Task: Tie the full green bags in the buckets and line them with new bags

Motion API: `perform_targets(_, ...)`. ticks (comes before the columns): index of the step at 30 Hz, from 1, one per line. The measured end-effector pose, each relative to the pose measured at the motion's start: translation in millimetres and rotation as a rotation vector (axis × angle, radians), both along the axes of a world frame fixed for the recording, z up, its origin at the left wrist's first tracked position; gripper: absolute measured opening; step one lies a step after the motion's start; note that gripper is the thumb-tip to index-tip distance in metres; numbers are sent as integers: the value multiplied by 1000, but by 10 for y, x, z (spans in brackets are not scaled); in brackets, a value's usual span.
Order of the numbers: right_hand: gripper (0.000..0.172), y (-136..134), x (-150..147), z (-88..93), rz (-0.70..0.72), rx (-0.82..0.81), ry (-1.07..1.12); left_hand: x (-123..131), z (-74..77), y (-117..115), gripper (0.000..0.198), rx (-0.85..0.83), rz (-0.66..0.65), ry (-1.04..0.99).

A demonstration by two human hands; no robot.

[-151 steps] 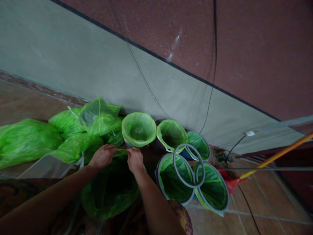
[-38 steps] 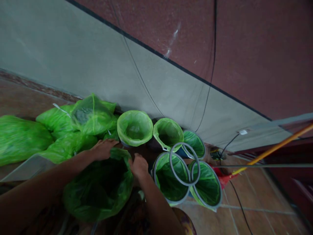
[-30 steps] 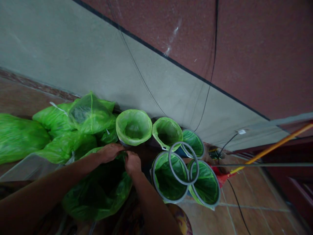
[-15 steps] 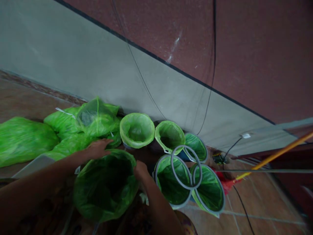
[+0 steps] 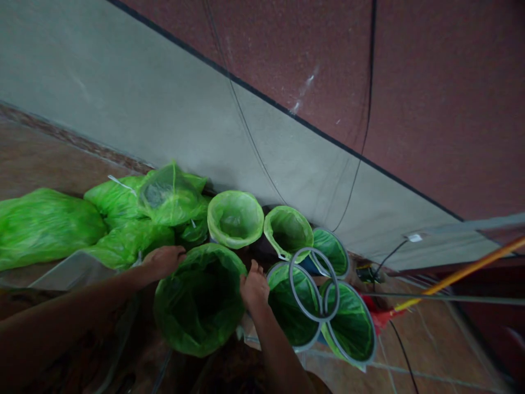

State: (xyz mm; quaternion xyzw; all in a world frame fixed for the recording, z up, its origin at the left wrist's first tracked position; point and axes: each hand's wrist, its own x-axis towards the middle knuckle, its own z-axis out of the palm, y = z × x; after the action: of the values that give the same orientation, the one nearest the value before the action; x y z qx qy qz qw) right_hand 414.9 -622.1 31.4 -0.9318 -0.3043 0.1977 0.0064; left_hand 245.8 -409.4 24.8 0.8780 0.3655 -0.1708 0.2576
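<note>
A trash bin lined with a green bin liner (image 5: 176,323) stands close in front of me, its mouth facing up and its inside dark. The liner is folded out over the rim. At the upper left of the rim, my left hand (image 5: 164,261) is closed on the liner's edge, fingers partly hidden in shadow. My right hand (image 5: 255,285) holds the right side of the rim with bent fingers. Just beyond are two more lined bins, a pale green one (image 5: 235,219) and a darker one (image 5: 287,232), both beside the wall.
Several filled green garbage bags (image 5: 49,227) lie at the left, near a translucent sheet or lid (image 5: 77,271). To the right stand lined bins with grey rims (image 5: 350,323), a loose grey ring (image 5: 292,282) lying across them. A broom with a yellow-orange handle (image 5: 459,279) and black cables (image 5: 404,350) are farther right.
The lined bin sits higher and further right in view, its mouth rounder. Both hands have shifted along its rim, and the right hand's fingers now show more. The camera view has moved slightly.
</note>
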Motion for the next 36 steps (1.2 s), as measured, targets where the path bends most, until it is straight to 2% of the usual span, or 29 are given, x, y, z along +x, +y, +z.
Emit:
perform_targets(5,45,91,12,33,63,-131,174,22,-17,-70,42,26,-28,48)
perform_targets(8,37,56,162,95,35,-88,149,33,-30,-70,42,45,-49,60)
perform_targets(11,34,-43,415,202,-91,-9,-2,55,-59,-56,43,65,-50,64)
perform_targets(15,40,-295,668,226,-314,-139,-75,95,-41,-4,51,102,-30,52)
perform_targets(17,44,-439,703,174,-387,-205,-71,106,34,35,53,124,-21,26)
perform_targets(20,44,-609,694,118,-432,-233,-72,114,230,82,54,145,-10,-24)
perform_targets(24,42,-671,656,251,-407,-204,-85,146,505,83,52,113,13,-71)
perform_targets(27,44,-603,513,505,-347,-135,-157,192,603,42,48,8,66,-211)
perform_targets(29,41,-535,293,686,-236,-67,-217,220,628,8,45,-151,133,-368)
perform_targets(32,35,-446,-228,855,12,33,-218,233,676,-26,53,-509,420,-555)
perform_targets(34,33,-407,-634,861,133,35,-152,214,734,-22,58,-748,633,-618)
perform_targets(36,36,-393,-1006,794,237,33,-85,177,792,5,54,-910,742,-664)
